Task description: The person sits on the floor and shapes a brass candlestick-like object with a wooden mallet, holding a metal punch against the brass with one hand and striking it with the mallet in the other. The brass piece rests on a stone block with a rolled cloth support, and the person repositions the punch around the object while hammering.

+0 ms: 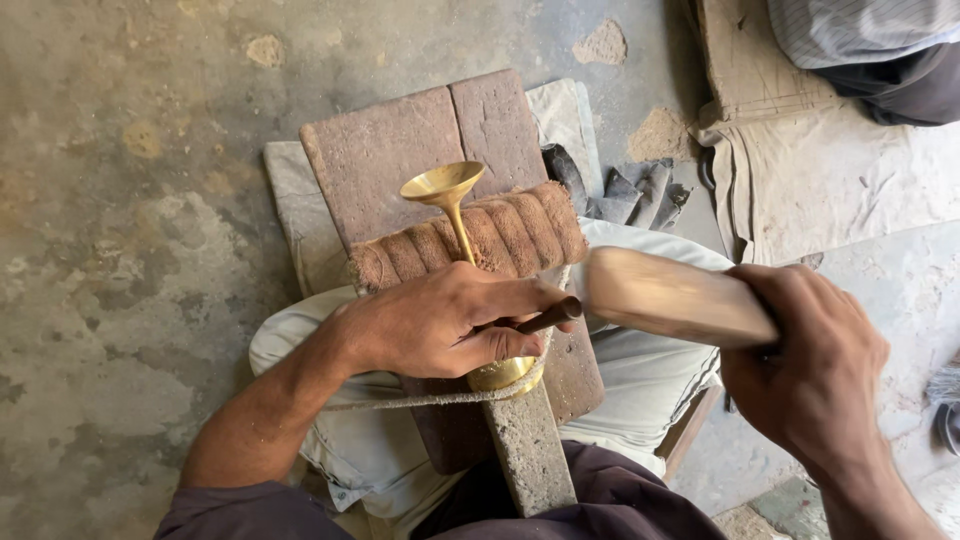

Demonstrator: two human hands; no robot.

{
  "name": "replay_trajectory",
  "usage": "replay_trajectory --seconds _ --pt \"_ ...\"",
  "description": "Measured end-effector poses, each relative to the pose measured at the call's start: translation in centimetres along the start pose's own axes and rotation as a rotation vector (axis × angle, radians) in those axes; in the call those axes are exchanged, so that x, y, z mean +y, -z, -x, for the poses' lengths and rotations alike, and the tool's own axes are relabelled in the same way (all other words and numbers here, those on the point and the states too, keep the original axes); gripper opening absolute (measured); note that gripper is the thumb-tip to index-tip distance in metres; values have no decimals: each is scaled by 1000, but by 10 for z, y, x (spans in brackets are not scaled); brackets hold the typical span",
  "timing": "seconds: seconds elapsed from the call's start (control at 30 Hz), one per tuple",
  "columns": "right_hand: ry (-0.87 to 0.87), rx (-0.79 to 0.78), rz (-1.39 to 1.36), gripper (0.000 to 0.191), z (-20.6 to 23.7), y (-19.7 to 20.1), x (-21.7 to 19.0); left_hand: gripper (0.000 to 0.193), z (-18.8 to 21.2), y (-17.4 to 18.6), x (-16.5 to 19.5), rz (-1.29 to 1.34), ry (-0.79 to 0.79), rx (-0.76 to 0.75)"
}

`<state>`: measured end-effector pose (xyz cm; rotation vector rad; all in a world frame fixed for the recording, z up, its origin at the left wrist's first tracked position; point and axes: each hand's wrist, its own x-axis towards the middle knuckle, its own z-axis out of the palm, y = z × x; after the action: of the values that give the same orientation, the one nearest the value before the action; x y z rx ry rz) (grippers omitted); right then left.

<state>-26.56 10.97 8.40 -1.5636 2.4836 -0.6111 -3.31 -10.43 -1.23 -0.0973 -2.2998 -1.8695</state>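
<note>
A brass goblet-shaped piece (446, 190) lies across a rope-wrapped roll (510, 235), its flared cup pointing away from me and its round base under my left hand. My left hand (435, 320) presses on the piece and pinches a thin dark metal punch (552, 316) against it. My right hand (812, 365) grips a pale wooden mallet (665, 296), whose head is level with the punch's end, just to its right. The mallet looks slightly blurred.
The roll rests on reddish brick slabs (400, 150) over a white cloth-covered cushion (640, 375). A grey stone bar (530, 450) and a cord (420, 401) run under my left hand. Dark rags (625, 190) lie behind. Another person's clothing (880, 50) fills the top right. Bare concrete floor (120, 200) lies left.
</note>
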Motion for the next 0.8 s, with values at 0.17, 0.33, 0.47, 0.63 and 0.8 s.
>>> replay_trajectory --seconds 0.17,0.33,0.47,0.63,0.8 --pt "-88 -73 116 32 5 6 -8 35 4 0 -5 3 -205 68" --pt "30 -101 539 43 12 6 15 24 32 -19 -9 132 -171 472" --pt "-384 -41 24 42 37 -11 49 30 74 -65 -1 428 -7 1122" --pt "-696 -128 -72 40 69 -40 92 32 96 -116 0 447 343 1334" --pt "-529 -97 -127 45 71 -51 106 31 77 -124 16 285 345 1258"
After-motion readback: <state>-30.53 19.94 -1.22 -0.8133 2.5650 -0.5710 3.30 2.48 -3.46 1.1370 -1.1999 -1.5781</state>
